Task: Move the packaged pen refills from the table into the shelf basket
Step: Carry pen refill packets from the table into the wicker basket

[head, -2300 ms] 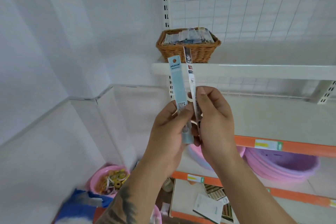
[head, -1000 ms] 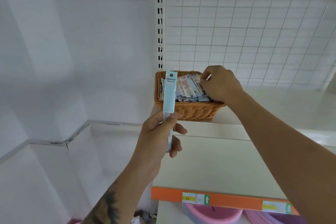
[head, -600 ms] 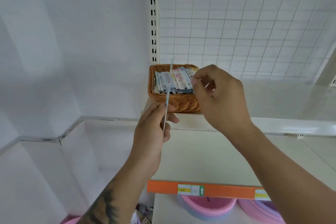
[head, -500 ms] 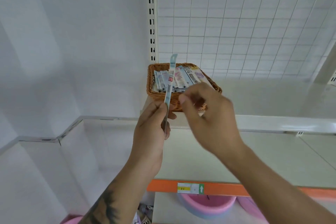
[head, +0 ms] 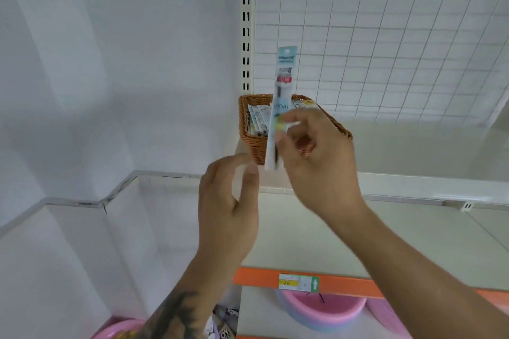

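Observation:
A long pale-blue packaged pen refill point(head: 280, 96) stands upright in front of the wicker basket point(head: 249, 143), pinched near its lower half by my right hand point(head: 316, 162). The basket sits at the left end of the upper white shelf point(head: 413, 181) and holds several more refill packs point(head: 257, 120) lying flat. My left hand point(head: 228, 201) hovers just below and left of the pack, fingers relaxed and apart, holding nothing.
A white wire grid panel point(head: 385, 36) backs the shelf, with a slotted upright point(head: 246, 22) at its left. Below runs an orange shelf edge point(head: 259, 278) with a price tag, and pink basins point(head: 319, 311) underneath. A white wall fills the left.
My right hand came back from the basket and took the blue refill pack from my left hand. My left hand let go and dropped slightly.

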Available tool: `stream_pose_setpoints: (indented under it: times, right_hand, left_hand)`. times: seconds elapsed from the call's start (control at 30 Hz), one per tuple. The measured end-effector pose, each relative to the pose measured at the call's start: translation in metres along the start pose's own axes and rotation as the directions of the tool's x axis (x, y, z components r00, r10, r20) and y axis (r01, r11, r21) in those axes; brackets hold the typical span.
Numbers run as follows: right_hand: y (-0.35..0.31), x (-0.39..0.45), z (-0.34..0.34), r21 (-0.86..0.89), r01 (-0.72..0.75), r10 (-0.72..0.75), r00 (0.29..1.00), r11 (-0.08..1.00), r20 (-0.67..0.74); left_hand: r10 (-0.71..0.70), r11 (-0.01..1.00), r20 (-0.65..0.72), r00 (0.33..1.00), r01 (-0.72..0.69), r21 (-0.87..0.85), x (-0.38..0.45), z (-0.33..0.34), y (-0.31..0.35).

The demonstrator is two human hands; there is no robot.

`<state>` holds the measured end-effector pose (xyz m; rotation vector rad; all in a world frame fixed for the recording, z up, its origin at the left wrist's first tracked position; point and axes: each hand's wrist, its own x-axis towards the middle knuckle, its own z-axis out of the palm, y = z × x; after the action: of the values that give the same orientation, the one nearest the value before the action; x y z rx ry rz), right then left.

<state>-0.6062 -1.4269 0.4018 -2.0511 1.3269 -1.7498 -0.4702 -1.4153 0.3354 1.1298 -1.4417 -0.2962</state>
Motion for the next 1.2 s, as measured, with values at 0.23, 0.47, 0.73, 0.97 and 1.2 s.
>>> stream_pose_setpoints:
  times: [0.23,0.47,0.73,0.97,1.2]
  right_hand:
    - [0.005,0.099,0.018,-0.33,-0.137,0.202,0.964,0.934,0.173]
    - [0.006,0.112,0.053,-0.503,-0.184,0.353,0.897,0.844,0.265]
    - [-0.005,0.095,0.054,-0.745,0.021,0.216,0.951,0.667,0.219]
    - [0.007,0.042,0.03,-0.639,0.103,-0.076,0.995,0.762,0.07]
    - [0.042,-0.062,0.002,-0.678,0.22,-0.112,0.973,0.701,0.2]
  left_hand:
    - [0.104,0.756,0.226,0.969,-0.225,0.615,-0.026,0.015,-0.073]
    - [0.106,0.758,0.233,0.967,-0.23,0.611,-0.028,0.018,-0.08]
    - [0.119,0.782,0.266,0.957,-0.255,0.569,-0.026,0.019,-0.09]
    - [0.079,0.749,0.299,0.951,-0.255,0.612,-0.028,0.011,-0.083]
    - [-0.062,0.677,0.298,0.953,-0.179,0.714,-0.06,-0.012,-0.054]
